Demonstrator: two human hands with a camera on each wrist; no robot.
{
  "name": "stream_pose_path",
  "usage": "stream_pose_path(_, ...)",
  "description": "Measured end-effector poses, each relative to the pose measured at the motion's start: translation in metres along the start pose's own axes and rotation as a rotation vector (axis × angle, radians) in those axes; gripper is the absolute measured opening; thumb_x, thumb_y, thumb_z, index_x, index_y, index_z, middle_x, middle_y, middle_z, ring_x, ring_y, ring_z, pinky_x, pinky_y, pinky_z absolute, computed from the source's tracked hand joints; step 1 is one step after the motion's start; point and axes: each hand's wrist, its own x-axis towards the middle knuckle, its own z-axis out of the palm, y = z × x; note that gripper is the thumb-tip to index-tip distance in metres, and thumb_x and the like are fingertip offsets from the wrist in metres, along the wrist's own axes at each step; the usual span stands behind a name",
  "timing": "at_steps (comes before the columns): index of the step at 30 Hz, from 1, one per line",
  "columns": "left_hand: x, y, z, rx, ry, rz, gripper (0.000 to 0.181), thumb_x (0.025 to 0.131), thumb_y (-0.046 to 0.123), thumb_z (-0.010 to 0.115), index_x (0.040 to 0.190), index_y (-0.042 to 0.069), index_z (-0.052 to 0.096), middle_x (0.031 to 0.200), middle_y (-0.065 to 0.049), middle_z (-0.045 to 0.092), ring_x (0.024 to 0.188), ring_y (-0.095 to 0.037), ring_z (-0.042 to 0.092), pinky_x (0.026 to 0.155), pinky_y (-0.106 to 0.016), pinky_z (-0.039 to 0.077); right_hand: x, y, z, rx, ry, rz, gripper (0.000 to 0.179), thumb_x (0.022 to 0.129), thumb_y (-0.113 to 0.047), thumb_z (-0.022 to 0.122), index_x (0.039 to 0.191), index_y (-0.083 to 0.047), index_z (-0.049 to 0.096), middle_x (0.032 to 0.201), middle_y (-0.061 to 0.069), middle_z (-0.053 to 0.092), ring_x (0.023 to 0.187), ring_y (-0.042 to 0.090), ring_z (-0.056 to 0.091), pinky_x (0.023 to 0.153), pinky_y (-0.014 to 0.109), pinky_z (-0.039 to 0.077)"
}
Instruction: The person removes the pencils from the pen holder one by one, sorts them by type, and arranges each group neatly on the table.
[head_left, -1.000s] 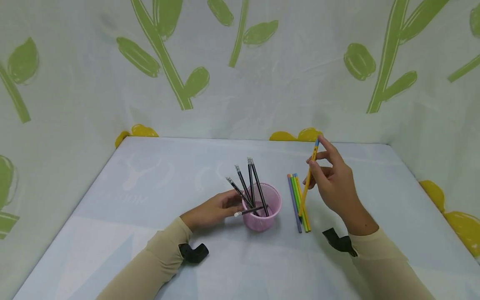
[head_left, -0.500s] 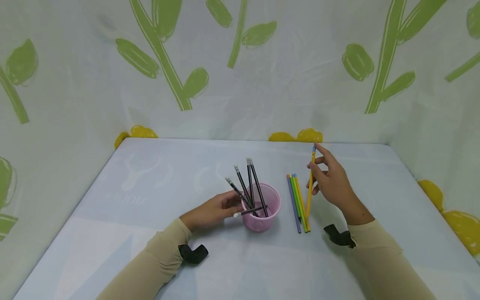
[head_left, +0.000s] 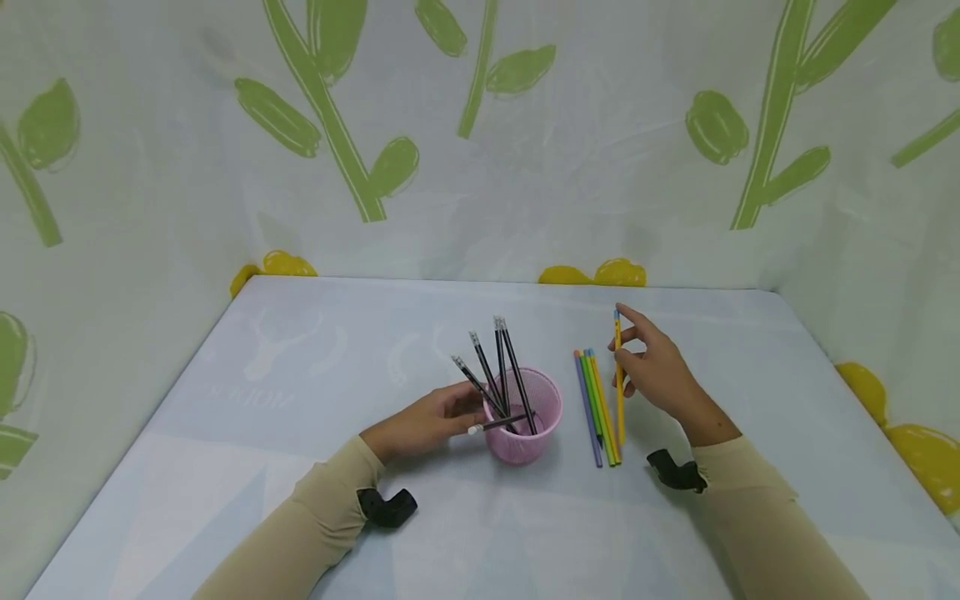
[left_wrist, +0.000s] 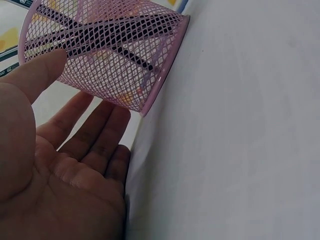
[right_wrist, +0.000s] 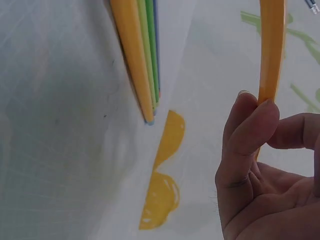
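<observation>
A pink mesh cup [head_left: 525, 421] [left_wrist: 110, 55] stands mid-table with several black pencils [head_left: 498, 367] leaning in it. My left hand [head_left: 450, 412] [left_wrist: 75, 150] lies against the cup's left side, fingers nearly straight and the thumb close to the mesh. To the right of the cup, a row of coloured pencils [head_left: 596, 408] [right_wrist: 142, 60] lies flat on the table. My right hand [head_left: 626, 358] [right_wrist: 260, 107] pinches a yellow pencil [head_left: 618, 383] [right_wrist: 272, 45] with a blue end. The pencil is nearly upright, its lower tip just right of the row.
A pale cloth covers the table [head_left: 300, 375]. Cloth walls [head_left: 480, 167] printed with green leaves close in the back and both sides. Black camera mounts [head_left: 386, 506] sit on both wrists.
My right hand has come down and slightly left with the yellow pencil, bringing it close beside the row of coloured pencils. My left hand and the cup have not moved.
</observation>
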Motion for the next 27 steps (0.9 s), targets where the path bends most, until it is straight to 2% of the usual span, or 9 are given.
stream_pose_path(6, 0.001, -0.001, 0.000, -0.008, 0.007, 0.001, 0.040, 0.103, 0.025, 0.057, 0.139, 0.008, 0.051, 0.138, -0.010, 0.060, 0.134, -0.024, 0.053, 0.097, -0.029, 0.048, 0.006, 0.006, 0.001, -0.055, -0.029, 0.046, 0.073, 0.099, -0.008, 0.047, 0.162, -0.022, 0.011, 0.129, 0.022, 0.050, 0.066, 0.022, 0.065, 0.056, 0.032, 0.058)
stream_pose_path(13, 0.000, -0.002, 0.001, -0.003, 0.005, -0.010, 0.041, 0.103, 0.025, 0.057, 0.140, 0.009, 0.051, 0.139, -0.009, 0.059, 0.135, -0.024, 0.052, 0.100, -0.030, 0.048, 0.009, 0.011, 0.004, -0.128, -0.077, 0.096, 0.077, 0.097, -0.007, 0.051, 0.162, -0.016, 0.011, 0.132, 0.022, 0.050, 0.065, 0.021, 0.062, 0.060, 0.032, 0.058)
stream_pose_path(23, 0.001, -0.002, 0.001, -0.005, -0.005, 0.015, 0.042, 0.103, 0.023, 0.057, 0.140, 0.005, 0.049, 0.141, -0.014, 0.058, 0.136, -0.028, 0.051, 0.101, -0.029, 0.047, 0.011, 0.020, 0.004, -0.184, -0.122, 0.116, 0.077, 0.096, -0.009, 0.050, 0.162, -0.012, 0.010, 0.140, 0.025, 0.046, 0.065, 0.019, 0.064, 0.064, 0.033, 0.058)
stream_pose_path(27, 0.001, -0.003, 0.001, -0.017, -0.006, 0.018, 0.043, 0.103, 0.023, 0.057, 0.142, 0.006, 0.048, 0.143, -0.012, 0.057, 0.139, -0.027, 0.049, 0.104, -0.028, 0.046, 0.012, 0.022, 0.004, -0.199, -0.146, 0.117, 0.075, 0.097, -0.011, 0.051, 0.161, -0.011, 0.012, 0.142, 0.026, 0.046, 0.065, 0.018, 0.065, 0.064, 0.033, 0.057)
